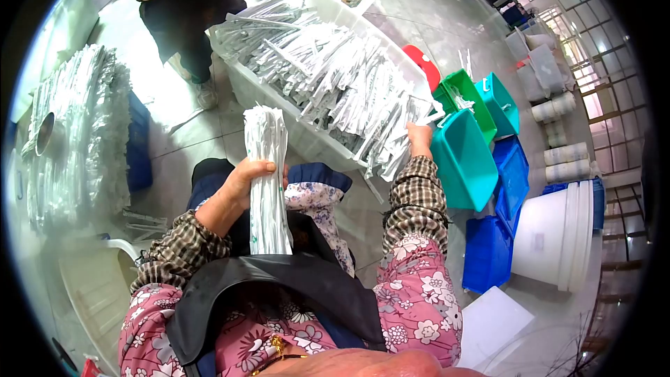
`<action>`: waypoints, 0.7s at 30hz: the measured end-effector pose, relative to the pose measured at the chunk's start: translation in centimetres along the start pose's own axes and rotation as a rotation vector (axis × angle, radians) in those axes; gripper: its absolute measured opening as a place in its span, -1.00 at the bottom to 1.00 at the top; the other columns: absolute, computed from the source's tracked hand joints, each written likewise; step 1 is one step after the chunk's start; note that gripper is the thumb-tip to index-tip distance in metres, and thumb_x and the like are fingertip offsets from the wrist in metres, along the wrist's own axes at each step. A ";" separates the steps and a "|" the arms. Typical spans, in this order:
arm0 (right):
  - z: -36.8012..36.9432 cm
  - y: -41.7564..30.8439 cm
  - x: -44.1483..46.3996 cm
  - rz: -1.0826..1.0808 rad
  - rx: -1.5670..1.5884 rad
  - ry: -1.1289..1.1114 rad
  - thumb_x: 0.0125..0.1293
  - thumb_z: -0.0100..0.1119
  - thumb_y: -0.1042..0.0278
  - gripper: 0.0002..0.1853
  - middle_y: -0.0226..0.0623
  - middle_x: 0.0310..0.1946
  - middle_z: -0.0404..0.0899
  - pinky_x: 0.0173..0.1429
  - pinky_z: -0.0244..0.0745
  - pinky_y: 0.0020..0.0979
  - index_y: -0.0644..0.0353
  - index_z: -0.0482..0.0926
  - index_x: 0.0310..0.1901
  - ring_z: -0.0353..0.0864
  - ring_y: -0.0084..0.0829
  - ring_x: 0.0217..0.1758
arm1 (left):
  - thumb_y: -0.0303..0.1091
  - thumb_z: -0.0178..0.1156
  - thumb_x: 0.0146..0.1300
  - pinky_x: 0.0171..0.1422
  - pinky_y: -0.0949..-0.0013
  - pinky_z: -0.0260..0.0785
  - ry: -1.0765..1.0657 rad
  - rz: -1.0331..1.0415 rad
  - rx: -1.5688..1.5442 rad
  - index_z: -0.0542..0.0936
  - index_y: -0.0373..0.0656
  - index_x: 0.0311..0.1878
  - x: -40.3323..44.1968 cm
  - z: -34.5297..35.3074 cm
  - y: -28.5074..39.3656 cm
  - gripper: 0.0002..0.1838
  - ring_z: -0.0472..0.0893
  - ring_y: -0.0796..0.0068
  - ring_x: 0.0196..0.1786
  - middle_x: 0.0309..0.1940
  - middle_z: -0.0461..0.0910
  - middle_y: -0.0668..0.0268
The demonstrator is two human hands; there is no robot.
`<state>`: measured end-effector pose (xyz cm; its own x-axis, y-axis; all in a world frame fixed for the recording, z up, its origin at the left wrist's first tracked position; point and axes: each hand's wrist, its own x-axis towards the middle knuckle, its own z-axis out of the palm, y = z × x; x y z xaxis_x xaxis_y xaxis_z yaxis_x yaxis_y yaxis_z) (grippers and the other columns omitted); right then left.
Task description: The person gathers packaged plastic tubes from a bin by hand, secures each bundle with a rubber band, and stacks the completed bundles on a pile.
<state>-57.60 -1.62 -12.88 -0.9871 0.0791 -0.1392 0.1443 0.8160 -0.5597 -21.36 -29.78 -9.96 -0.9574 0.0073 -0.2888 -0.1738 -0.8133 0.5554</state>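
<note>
My left hand (251, 176) is closed around an upright bundle of long, thin white paper-wrapped sticks (267, 227) in front of my body. Faint green print shows on the wrappers. At the right end of a large translucent bin (279, 122), my right hand (419, 138) is closed on some white wrapped sticks (417, 108); its fingertips are partly hidden. A heap of the same loose wrapped sticks (328, 73) fills the bin, lying in many directions. What is inside the wrappers cannot be seen.
Teal (464, 167), green (481, 108) and blue bins (488, 255) crowd my right side, beside white round tubs (551, 237). On the left stands a tall stack of wrapped sticks (80, 139). Another person (188, 14) stands beyond the bin. A pale chair (94, 286) is at lower left.
</note>
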 end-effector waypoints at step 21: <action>1.2 -0.7 -0.5 -0.261 0.088 0.022 0.13 0.20 0.17 -0.65 -0.04 -0.35 0.64 -0.15 0.49 -0.26 0.38 0.64 -0.28 0.64 -0.19 -0.24 | -0.25 0.29 0.03 -0.16 0.29 0.54 -0.030 0.064 0.009 0.49 -0.34 -0.10 -0.9 1.4 0.9 -0.57 0.63 0.33 -0.28 -0.33 0.57 0.16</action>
<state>-57.11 -2.87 -13.39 -0.9928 -0.1137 0.0364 -0.1103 0.7575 -0.6434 -21.00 -29.68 -8.14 -0.9730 -0.0272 -0.2290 -0.1137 -0.8074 0.5789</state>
